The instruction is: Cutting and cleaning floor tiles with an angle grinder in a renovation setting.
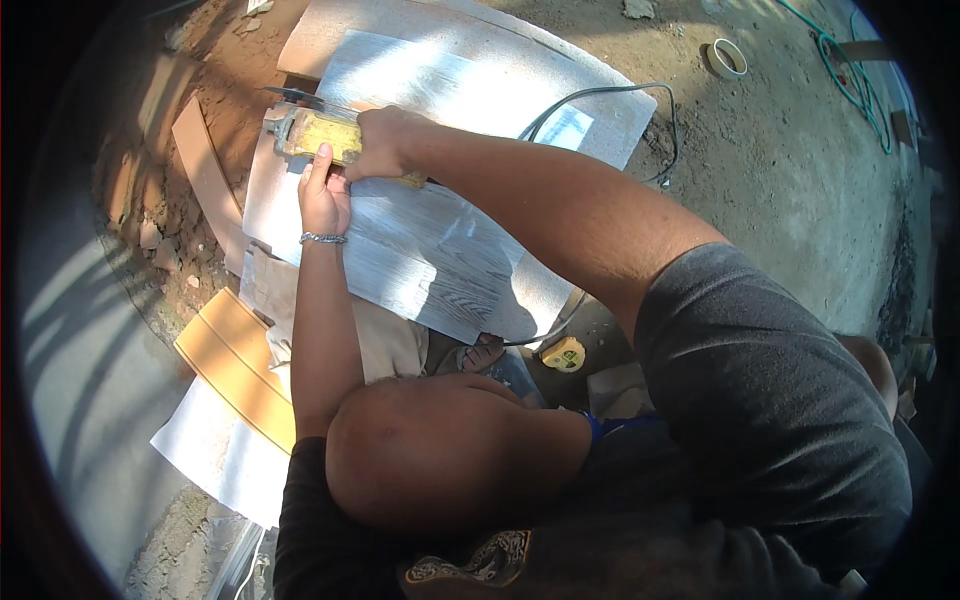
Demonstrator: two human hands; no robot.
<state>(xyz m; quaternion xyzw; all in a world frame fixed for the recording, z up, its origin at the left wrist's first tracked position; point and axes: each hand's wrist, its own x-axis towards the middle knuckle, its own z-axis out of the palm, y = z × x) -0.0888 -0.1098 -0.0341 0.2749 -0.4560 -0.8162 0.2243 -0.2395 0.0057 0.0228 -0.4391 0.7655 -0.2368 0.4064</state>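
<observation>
A yellow angle grinder [330, 137] is held over the far left part of a grey wood-grain tile [470, 260]. My left hand [325, 195], with a chain bracelet at its wrist, supports the grinder's near side, thumb up on its yellow body. My right hand [385, 143] is wrapped round the grinder's rear part. A dark, thin disc [293, 95] shows at the tool's far side; whether it touches the tile cannot be made out. Beneath the wood-grain tile is a larger speckled slab [610, 110].
A black cable [600, 90] loops across the slab's right side. A yellow tape measure [563, 354] lies near a foot [483, 352]. Orange panel [240, 350] and white sheet [215, 450] lie at left. A tape roll [727, 59] and green hose [850, 85] are at far right.
</observation>
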